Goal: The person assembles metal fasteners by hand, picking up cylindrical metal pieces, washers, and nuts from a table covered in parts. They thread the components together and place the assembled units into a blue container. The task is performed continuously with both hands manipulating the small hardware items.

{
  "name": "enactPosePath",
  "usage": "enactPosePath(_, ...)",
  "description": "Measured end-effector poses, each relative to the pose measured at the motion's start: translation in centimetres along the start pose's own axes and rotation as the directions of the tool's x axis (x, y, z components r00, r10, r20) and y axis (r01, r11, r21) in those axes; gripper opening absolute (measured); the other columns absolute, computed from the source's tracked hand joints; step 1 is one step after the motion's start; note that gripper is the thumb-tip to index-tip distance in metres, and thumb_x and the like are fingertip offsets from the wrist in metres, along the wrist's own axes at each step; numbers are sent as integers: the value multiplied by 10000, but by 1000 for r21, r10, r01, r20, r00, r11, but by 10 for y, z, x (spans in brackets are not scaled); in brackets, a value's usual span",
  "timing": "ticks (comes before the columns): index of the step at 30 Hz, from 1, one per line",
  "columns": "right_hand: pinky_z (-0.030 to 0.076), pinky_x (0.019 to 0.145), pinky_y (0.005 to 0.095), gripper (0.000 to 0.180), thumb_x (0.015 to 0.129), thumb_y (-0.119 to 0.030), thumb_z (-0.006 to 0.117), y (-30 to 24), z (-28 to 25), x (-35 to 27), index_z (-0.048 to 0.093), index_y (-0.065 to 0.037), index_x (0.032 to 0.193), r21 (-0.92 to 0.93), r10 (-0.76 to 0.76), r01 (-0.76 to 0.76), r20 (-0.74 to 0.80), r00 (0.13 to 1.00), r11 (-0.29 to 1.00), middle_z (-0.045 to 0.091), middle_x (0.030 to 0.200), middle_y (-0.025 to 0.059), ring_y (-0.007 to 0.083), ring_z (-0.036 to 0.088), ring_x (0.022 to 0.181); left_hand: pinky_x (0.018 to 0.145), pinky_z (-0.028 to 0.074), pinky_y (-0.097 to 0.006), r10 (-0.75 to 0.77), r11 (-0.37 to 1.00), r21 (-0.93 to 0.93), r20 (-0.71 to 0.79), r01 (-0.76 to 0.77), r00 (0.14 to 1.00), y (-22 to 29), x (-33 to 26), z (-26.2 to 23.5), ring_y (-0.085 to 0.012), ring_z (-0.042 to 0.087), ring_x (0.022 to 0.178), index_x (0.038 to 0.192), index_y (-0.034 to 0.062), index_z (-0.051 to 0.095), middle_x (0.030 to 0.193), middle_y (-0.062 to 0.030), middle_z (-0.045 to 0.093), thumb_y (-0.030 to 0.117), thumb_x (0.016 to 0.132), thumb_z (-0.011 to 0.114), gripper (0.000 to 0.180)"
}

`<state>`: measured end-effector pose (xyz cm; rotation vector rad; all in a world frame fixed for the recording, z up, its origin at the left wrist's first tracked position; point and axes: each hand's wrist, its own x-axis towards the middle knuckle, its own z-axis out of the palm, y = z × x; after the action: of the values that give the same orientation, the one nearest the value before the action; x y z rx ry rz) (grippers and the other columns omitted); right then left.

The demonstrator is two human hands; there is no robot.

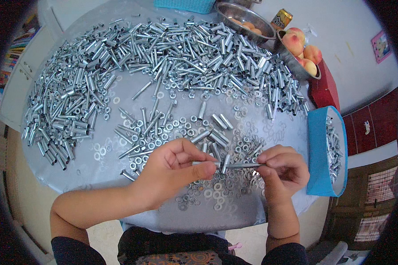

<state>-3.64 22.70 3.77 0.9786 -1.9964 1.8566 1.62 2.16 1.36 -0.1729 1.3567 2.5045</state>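
My left hand [174, 165] is closed in a pinch, thumb and forefinger pressed together over a small metal piece that they mostly hide. Facing it, my right hand [285, 170] grips the end of a slim silver bolt [245, 165], which points left toward the left fingertips. Whether the two pieces touch, I cannot tell. Under and between the hands lie metal sleeves [226, 163], nuts [151, 145] and flat washers [217, 193]. More loose bolts [154, 120] are gathered just beyond my left hand.
A broad heap of bolts and sleeves [172, 53] curves along the far and left parts of the table [132, 84]. At right stands a blue bin [319, 154] holding metal parts. Metal bowls of peaches [295, 44] and eggs [247, 24], plus a can [282, 19], are at the far right.
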Motion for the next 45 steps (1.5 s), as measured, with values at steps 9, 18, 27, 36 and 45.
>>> enactPosePath(9,501,760,326,268,709,-42,717,-3,11,5,653,-43,970,-187,64,7,371,926,982,670,899,78,238,641,857,845,501,-299,-119,991,73,164,108,979,1,-5,1,-192,595,995,1140,5,489,1064,-122,603,-70,799,614,371)
enactPosePath(18,435,885,370,507,714,-87,682,-8,5,20,531,-43,1196,-391,34,144,412,910,909,563,1170,134,302,554,1030,840,438,-233,114,985,110,162,-133,980,-2,-6,2,-120,559,986,1259,9,438,1040,-89,603,36,907,516,362)
enactPosePath(27,439,744,360,226,697,-46,666,11,-28,31,654,-35,923,-620,157,137,395,905,772,608,853,100,262,556,829,744,526,-308,96,970,208,161,-129,982,1,-9,4,-195,625,899,1128,6,490,964,-157,639,38,893,535,242)
enactPosePath(36,460,766,382,220,713,-63,641,22,-19,21,641,-21,929,-663,322,102,485,813,741,597,880,119,300,560,851,664,548,-273,95,994,41,43,-97,995,3,-4,-2,-167,645,798,991,-22,510,927,-161,653,48,866,592,164)
enactPosePath(45,457,779,352,261,718,-28,663,24,-7,15,646,-25,978,-668,277,133,470,838,732,582,949,132,290,558,873,649,544,-286,-63,995,-84,-145,51,987,6,4,-5,-191,644,788,939,7,530,888,-108,635,137,877,595,158)
